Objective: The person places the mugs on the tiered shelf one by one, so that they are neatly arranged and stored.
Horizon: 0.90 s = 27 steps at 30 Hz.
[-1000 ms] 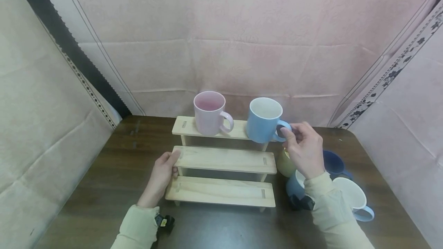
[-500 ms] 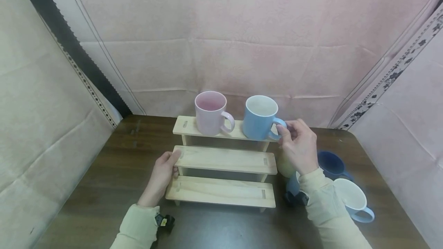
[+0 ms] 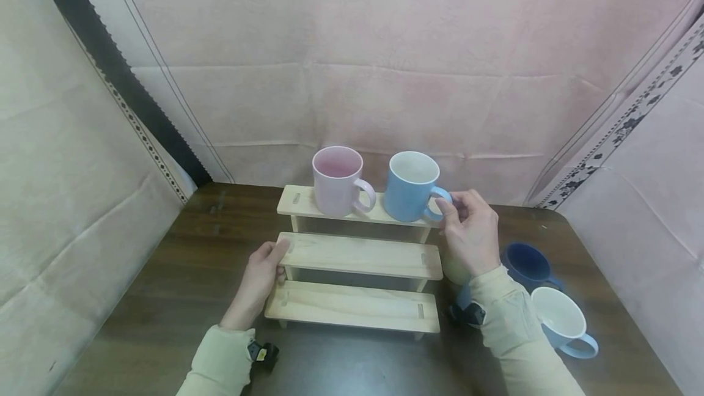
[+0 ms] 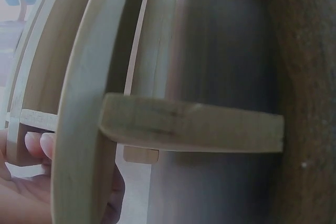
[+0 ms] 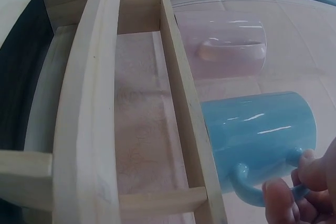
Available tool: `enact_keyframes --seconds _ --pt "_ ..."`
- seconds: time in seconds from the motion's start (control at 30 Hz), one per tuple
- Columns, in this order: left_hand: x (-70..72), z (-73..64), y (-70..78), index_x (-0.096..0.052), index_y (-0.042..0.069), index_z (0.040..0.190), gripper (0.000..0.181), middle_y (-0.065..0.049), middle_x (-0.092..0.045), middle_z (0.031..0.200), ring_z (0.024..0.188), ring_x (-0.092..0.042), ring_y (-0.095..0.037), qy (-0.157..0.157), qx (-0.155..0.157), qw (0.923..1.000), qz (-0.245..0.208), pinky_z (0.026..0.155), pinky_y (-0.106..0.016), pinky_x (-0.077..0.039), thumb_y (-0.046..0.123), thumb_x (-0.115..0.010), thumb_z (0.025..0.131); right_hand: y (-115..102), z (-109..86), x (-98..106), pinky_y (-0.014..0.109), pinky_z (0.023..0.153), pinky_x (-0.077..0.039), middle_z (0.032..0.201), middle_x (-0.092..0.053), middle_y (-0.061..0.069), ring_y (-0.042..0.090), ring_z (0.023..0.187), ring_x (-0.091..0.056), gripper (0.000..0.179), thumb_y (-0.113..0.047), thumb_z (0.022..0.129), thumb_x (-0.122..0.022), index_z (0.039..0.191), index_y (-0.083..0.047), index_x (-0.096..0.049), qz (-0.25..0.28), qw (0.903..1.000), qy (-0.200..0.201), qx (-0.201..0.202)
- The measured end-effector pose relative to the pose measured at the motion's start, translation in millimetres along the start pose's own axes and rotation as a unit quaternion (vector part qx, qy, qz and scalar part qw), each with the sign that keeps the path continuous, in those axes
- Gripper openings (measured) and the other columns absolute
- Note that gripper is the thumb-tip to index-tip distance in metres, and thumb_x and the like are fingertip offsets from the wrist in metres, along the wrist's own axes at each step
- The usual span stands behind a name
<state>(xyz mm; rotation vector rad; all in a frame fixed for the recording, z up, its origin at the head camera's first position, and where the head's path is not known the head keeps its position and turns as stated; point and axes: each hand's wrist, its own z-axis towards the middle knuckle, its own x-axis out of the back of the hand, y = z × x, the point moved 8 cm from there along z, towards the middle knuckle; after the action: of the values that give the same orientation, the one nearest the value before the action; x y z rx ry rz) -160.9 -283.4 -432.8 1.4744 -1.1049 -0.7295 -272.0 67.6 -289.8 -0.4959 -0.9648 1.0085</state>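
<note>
A three-step wooden rack stands on the dark table. On its top step are a pink mug at the left and a light blue mug at the right, both upright with handles to the right. My right hand pinches the handle of the light blue mug between thumb and fingers; in the right wrist view the blue mug meets the top board. With the thumb on top and fingers beneath, my left hand grips the left end of the middle step; the left wrist view shows its fingers under a board.
Right of the rack, a dark blue mug and a white-lined light blue mug stand on the table. A yellowish mug and another blue mug are partly hidden by my right arm. A pale cloth hangs behind.
My right hand has moved the light blue mug left and slightly back along the top step, closer to the pink mug. The left hand keeps its grip on the rack.
</note>
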Motion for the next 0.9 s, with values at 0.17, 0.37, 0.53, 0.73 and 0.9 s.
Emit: enact_keyframes --seconds 0.17,0.37,0.53,0.73,0.9 --pt "-0.7 -0.2 -0.8 -0.05 0.002 0.101 0.035 -0.001 -0.046 0.07 0.059 -0.045 -0.016 -0.002 0.001 1.0 -0.002 0.056 -0.027 -0.039 0.037 -0.049 0.102 0.7 -0.5 -1.5 0.022 0.05 -0.051 0.082 -0.057 0.006 0.018 0.06 -0.06 0.023 -0.022 0.094 -0.067 0.097 0.001 -0.067 0.002 1.0 -0.003 -0.002" --pt "-0.2 1.0 -0.8 -0.05 0.002 0.102 0.035 -0.001 -0.046 0.071 0.059 -0.045 -0.016 0.001 0.002 1.0 0.005 0.057 -0.027 -0.039 0.037 -0.049 0.102 1.2 -0.8 -3.8 0.022 0.051 -0.051 0.084 -0.057 0.007 0.021 0.063 -0.061 0.022 -0.021 0.094 -0.066 0.099 0.001 -0.067 0.004 0.9998 -0.016 -0.012" --pt "0.4 2.1 -1.1 -0.051 0.002 0.103 0.035 -0.001 -0.046 0.07 0.058 -0.046 -0.016 0.003 0.001 1.0 0.008 0.057 -0.026 -0.039 0.036 -0.048 0.103 1.5 -0.4 -4.4 0.022 0.052 -0.052 0.085 -0.056 0.007 0.022 0.064 -0.062 0.024 -0.023 0.094 -0.066 0.099 0.001 -0.066 0.0 0.9995 -0.029 -0.012" --pt "0.3 2.0 -0.7 -0.051 0.002 0.102 0.035 -0.001 -0.046 0.069 0.057 -0.045 -0.016 0.007 0.002 0.9999 0.014 0.056 -0.026 -0.038 0.037 -0.048 0.103 2.0 0.5 -4.0 0.024 0.053 -0.053 0.088 -0.057 0.008 0.023 0.064 -0.063 0.028 -0.028 0.095 -0.065 0.101 0.0 -0.065 0.01 0.9986 -0.053 -0.006" --pt "0.0 1.7 -0.9 -0.051 0.002 0.103 0.035 -0.002 -0.046 0.07 0.058 -0.046 -0.016 0.007 0.001 0.9999 0.012 0.056 -0.026 -0.039 0.037 -0.048 0.103 4.4 1.2 -3.8 0.025 0.057 -0.053 0.09 -0.063 0.01 0.021 0.063 -0.064 0.034 -0.035 0.094 -0.064 0.106 -0.004 -0.064 0.004 0.9962 -0.083 -0.026"
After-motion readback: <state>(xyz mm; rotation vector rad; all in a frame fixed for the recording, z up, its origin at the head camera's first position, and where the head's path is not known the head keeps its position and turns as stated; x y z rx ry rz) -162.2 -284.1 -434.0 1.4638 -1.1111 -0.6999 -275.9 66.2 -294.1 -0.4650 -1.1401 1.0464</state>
